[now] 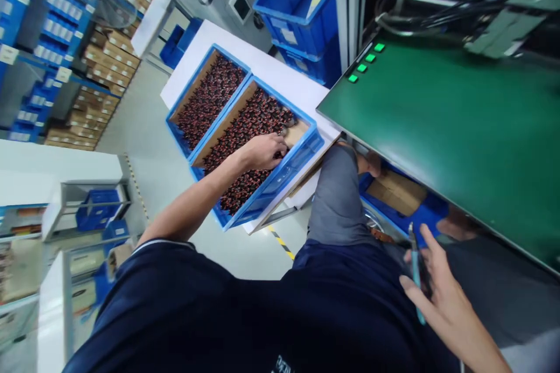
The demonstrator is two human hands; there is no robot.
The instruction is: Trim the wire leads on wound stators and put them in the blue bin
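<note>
My left hand [265, 152] reaches into the nearer blue crate [262, 210], its fingers curled down among small black-and-red parts [238, 134]. What those fingers grip is hidden. Bare brown cardboard [296, 133] shows at that crate's right end. Above my lap, my right hand [437, 285] has a pair of pliers [415, 274] with light blue handles lying across its palm and fingers. The pliers' tip points up toward the green worktop.
A second blue crate [172, 128] of similar parts adjoins the first on a white table [280, 73]. The green worktop [437, 111] has metal equipment at its back. Beneath it sits a blue bin with cardboard [396, 192]. Stacked blue bins [301, 23] stand behind.
</note>
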